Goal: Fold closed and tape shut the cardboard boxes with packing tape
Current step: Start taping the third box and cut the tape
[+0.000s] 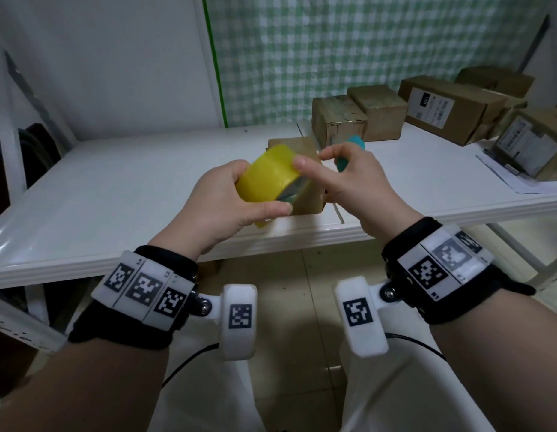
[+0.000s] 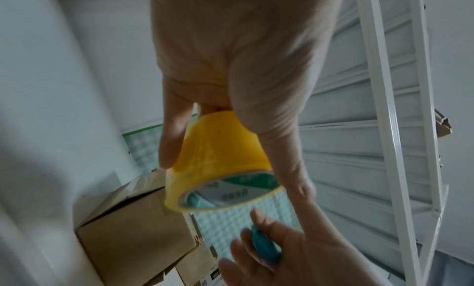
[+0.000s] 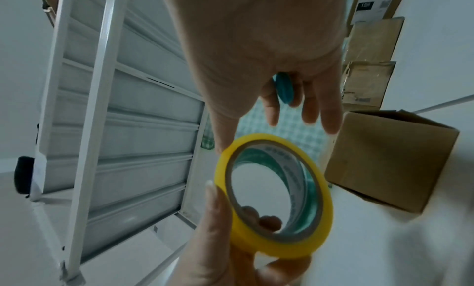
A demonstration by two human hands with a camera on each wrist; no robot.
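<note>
The roll of yellow packing tape (image 1: 269, 173) is clasped in the left hand (image 1: 219, 207), thumb and fingers curled round its glossy rim. The cardboard box (image 1: 305, 194), matte and square, lies directly beyond that grip on the table (image 1: 121, 182). The right hand (image 1: 353, 185), nearer the tape's outer face, pinches a teal cutter (image 1: 349, 155), forefinger resting on the roll.

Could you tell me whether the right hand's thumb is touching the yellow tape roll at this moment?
Touching. In the head view the right hand lays its thumb tip on the upper edge of the yellow tape roll, which the left hand grips.
</note>
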